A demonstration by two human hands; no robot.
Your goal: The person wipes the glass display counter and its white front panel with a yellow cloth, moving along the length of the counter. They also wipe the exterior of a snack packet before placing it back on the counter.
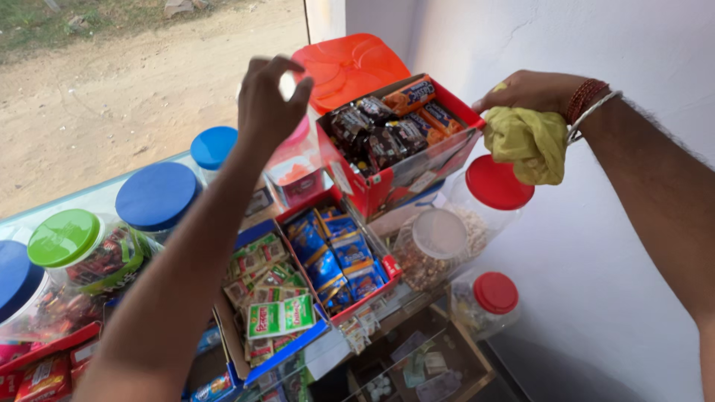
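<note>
The left hand is up high with its grip pinched narrow on a small white thing I cannot make out, and the red box of dark chocolate bars sits just to its right, touching neither hand. The right hand is on the other side of that box, its grip closed on one yellow-green cloth that hangs down near the box's far corner. On the desk below I count two blue-lid jars, one green-lid jar, two red-lid jars and one clear-lid jar.
</note>
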